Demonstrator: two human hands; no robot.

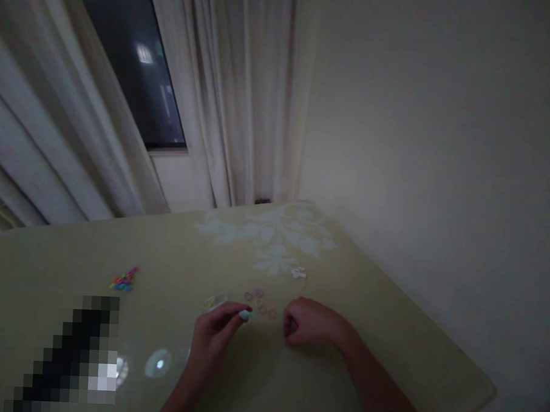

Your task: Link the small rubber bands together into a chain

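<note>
Pale-blue piece [243,314]: left hand [211,337] is pinching it between thumb and fingers. Right hand [313,323] is curling closed; contents unclear. Small rings [260,303] are lying just beyond, between the hands. White item [299,272] is resting nearer the table's [409,357] far-right corner; multicoloured pile [123,281] is lying well left, toward the far edge.

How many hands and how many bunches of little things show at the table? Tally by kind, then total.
Hands, left hand and right hand: 2
Multicoloured pile: 1
Ring cluster: 1
Yellow bunch: 1
White bunch: 1
Total: 6
Items within each bunch are too small to count surely.
</note>
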